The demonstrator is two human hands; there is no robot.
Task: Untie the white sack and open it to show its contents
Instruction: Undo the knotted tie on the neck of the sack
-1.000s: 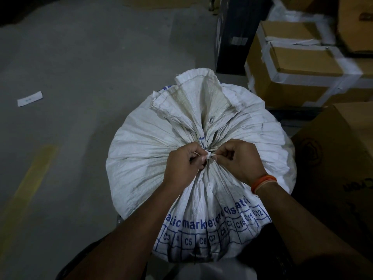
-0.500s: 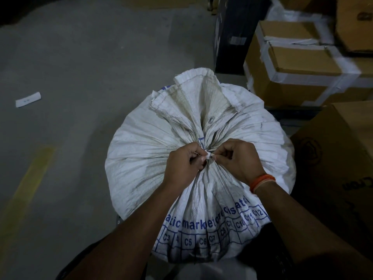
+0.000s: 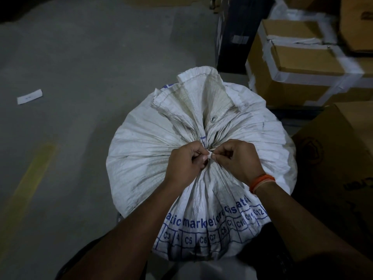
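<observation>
A full white woven sack point(image 3: 141, 156) with blue printing stands upright on the floor below me, its mouth gathered and tied at the neck. The loose top flap point(image 3: 193, 98) fans out beyond the neck, away from me. My left hand point(image 3: 186, 162) and my right hand point(image 3: 235, 161) meet at the neck, fingertips pinching a small white tie point(image 3: 210, 156) between them. An orange band circles my right wrist. The sack's contents are hidden.
Taped cardboard boxes point(image 3: 298, 65) are stacked at the upper right, and a large brown box point(image 3: 341, 162) stands right beside the sack. A dark upright panel point(image 3: 234, 33) stands behind. A white paper slip point(image 3: 29, 96) and a yellow line point(image 3: 30, 178) mark the grey floor at left.
Both hands stay pinched at the neck tie; only slight finger movement. The sack remains tied.
</observation>
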